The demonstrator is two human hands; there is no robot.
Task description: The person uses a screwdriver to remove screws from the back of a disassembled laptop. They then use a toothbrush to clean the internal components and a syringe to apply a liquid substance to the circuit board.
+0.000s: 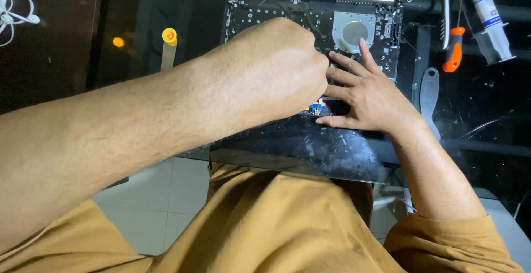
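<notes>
An opened laptop (260, 10) lies on a dark glass table (487, 134), its black board and round silver fan (354, 32) exposed. My left hand (276, 68) reaches across from the left and is clenched in a fist over the middle of the board. Whatever may be inside the fist is hidden. My right hand (365, 96) rests flat on the board's near right part with fingers spread, touching the left fist's knuckles. A small blue and yellow part (316, 107) peeks out beneath the two hands.
Right of the laptop lie an orange-handled screwdriver (453, 49), a white syringe-like tube (489, 16) and a grey plastic pry tool (430, 93). A yellow-topped tool (168, 43) lies to the left, and a white cable (14, 10) at far left. My mustard-clothed lap is below.
</notes>
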